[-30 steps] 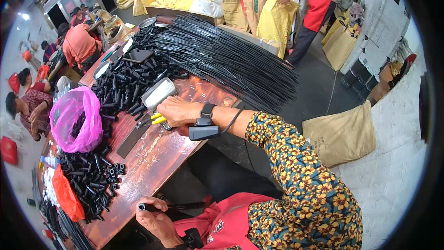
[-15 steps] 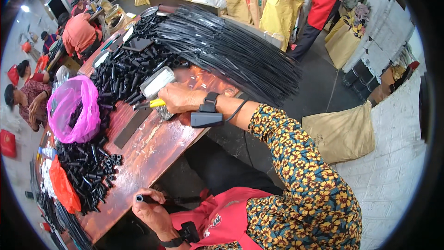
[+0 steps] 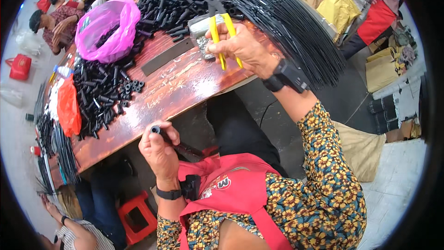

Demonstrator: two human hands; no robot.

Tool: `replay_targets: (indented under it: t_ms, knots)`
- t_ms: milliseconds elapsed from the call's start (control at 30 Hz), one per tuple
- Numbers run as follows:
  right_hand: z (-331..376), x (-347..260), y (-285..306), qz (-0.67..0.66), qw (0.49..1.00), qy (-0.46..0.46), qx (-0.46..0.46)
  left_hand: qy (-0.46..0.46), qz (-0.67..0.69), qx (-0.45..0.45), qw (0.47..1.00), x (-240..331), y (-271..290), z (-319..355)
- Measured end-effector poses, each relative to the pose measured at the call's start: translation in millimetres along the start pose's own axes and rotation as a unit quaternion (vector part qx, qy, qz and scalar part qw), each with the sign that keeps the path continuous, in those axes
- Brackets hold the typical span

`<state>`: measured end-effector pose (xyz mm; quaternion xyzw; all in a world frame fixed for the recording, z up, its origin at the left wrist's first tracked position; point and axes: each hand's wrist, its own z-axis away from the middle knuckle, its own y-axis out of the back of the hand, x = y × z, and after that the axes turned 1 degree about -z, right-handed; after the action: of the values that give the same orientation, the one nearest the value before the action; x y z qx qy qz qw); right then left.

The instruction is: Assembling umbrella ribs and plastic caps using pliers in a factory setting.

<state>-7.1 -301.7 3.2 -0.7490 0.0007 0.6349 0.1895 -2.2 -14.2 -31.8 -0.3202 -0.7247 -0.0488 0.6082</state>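
My left hand (image 3: 160, 155) is closed round a black tube (image 3: 156, 130) in front of the table's near edge, its round open end facing up. Something dark and long runs from behind that hand toward my red apron; whether it belongs to the tube I cannot tell. Over the table, my right hand (image 3: 249, 50) grips pliers (image 3: 228, 23) with yellow handles, their dark jaws pointing away from me. The handles are spread apart, with nothing visible between the jaws. Just beyond this hand lies a clear container (image 3: 198, 28), with small metallic pieces (image 3: 204, 45) beside it.
The reddish table (image 3: 185, 90) bears heaps of black plastic parts (image 3: 95, 83), a flat bar (image 3: 167, 57), a pink bag (image 3: 129, 16) and an orange bag (image 3: 69, 106). Long black rods (image 3: 282, 23) overhang its right side. A red stool (image 3: 138, 217) stands lower left; other people sit nearby.
My right hand has lifted the pliers from beside the container and turned them jaws-away. The left hand keeps hold of the black tube. The whole view has shifted.
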Motion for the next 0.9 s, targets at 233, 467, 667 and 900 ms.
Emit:
replay_targets:
  t_ms: [233,467,667,900]
  knots:
    - [52.4,1.3,-74.1,-0.084,0.995,-0.037,-0.035,-0.015,-0.001,0.035,0.999,5.2,-2.0,3.6]
    - [71.5,24.8,-128.4,-0.130,0.983,-0.056,-0.120,-0.024,0.001,0.089,0.996,4.9,12.1,5.9]
    - [70.9,20.5,-137.0,-0.083,0.987,-0.036,-0.131,-0.019,0.024,0.101,0.994,8.6,15.4,5.9]
    - [50.4,-13.2,-130.5,0.086,0.973,0.054,-0.206,0.005,0.036,0.060,0.998,5.2,8.8,-2.0]
